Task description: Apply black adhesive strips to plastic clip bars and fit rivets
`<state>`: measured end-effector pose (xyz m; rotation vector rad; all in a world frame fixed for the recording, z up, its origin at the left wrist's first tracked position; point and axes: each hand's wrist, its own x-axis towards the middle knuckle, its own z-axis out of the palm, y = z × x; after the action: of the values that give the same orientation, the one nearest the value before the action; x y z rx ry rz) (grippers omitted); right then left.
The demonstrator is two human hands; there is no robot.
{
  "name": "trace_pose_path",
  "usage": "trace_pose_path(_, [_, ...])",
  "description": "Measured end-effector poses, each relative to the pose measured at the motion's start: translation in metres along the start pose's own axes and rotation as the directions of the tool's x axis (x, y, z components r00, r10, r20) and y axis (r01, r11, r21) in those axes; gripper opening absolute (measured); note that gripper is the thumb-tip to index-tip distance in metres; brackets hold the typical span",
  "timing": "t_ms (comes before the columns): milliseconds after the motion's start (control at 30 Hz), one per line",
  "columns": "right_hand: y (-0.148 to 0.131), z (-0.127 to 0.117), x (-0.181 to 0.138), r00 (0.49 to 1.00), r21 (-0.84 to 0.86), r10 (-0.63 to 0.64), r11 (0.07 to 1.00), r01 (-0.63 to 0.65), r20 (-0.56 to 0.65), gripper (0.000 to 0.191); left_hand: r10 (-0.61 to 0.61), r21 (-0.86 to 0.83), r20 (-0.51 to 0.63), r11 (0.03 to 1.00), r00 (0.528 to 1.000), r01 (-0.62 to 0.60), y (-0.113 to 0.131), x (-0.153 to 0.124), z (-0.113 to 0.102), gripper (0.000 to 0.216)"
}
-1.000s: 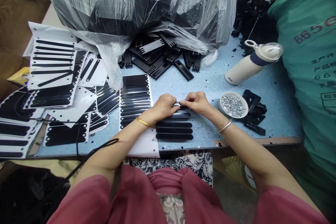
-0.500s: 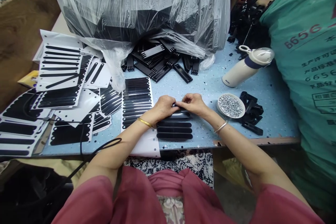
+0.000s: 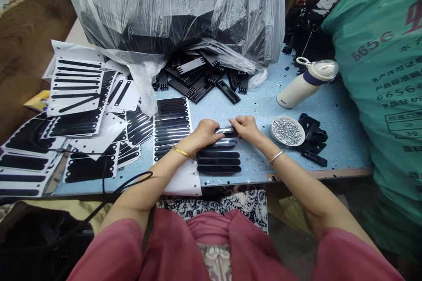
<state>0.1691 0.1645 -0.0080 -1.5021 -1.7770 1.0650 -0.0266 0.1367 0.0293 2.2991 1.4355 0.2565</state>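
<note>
My left hand is closed on the left end of a glossy black strip-shaped piece. The fingers of my right hand grip its other end. Just below, a row of similar black strips lies side by side on the blue speckled table. Left of my left hand is a white sheet with rows of black adhesive strips, its lower part bare and running under my forearm. A white bowl of small shiny metal pieces stands right of my right hand.
Black slotted plastic parts are heaped before a large clear plastic bag. Strip sheets pile up at left. A cream bottle, black clips and a green sack are at right. A black cable crosses the lower left.
My right hand has moved from the left end of the black piece to its right end, so more of the glossy top shows. My left hand stays about where it was.
</note>
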Motion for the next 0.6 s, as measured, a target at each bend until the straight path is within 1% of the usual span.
trace_pose_path(67, [0.002, -0.008, -0.003, 0.993, 0.206, 0.103, 0.972, -0.112, 0.051, 0.059, 0.03, 0.002, 0.033, 1.0, 0.999, -0.03, 0.0, -0.001, -0.004, 0.022])
trace_pose_path(100, [0.002, -0.011, -0.005, 0.989, 0.278, 0.131, 0.95, -0.144, 0.065, 0.059, 0.046, 0.0, 0.045, 0.999, 0.998, -0.046, -0.001, -0.001, -0.005, 0.024])
trace_pose_path(167, [0.003, -0.015, -0.01, 0.986, 0.324, 0.155, 0.931, -0.166, 0.061, 0.058, 0.071, -0.009, 0.046, 0.997, 0.996, -0.071, -0.002, -0.002, -0.005, 0.026])
trace_pose_path(200, [0.003, -0.015, -0.012, 0.987, 0.301, 0.155, 0.94, -0.164, 0.052, 0.056, 0.073, -0.011, 0.032, 0.997, 0.997, -0.073, -0.003, -0.002, -0.005, 0.026])
trace_pose_path(267, [0.003, -0.012, -0.015, 0.992, 0.202, 0.121, 0.971, -0.125, 0.032, 0.05, 0.059, -0.005, -0.017, 0.998, 0.998, -0.06, -0.006, -0.002, -0.001, 0.027])
trace_pose_path(333, [0.003, -0.007, -0.017, 0.999, 0.088, 0.047, 0.995, -0.047, 0.007, 0.042, 0.037, 0.002, -0.059, 0.999, 0.998, -0.037, -0.01, -0.001, 0.004, 0.03])
trace_pose_path(400, [0.004, -0.003, -0.018, 1.0, 0.011, -0.014, 1.0, 0.014, -0.004, 0.035, 0.014, -0.027, -0.058, 1.0, 0.998, -0.015, -0.014, 0.0, 0.008, 0.035])
trace_pose_path(533, [0.003, -0.003, -0.023, 0.998, -0.044, -0.069, 0.997, 0.069, 0.003, 0.025, -0.031, -0.157, -0.03, 0.987, 0.999, 0.026, -0.02, 0.002, 0.01, 0.039])
trace_pose_path(600, [0.003, -0.006, -0.025, 0.997, -0.041, -0.074, 0.996, 0.074, 0.013, 0.024, -0.037, -0.189, -0.036, 0.982, 0.999, 0.029, -0.022, 0.003, 0.01, 0.039])
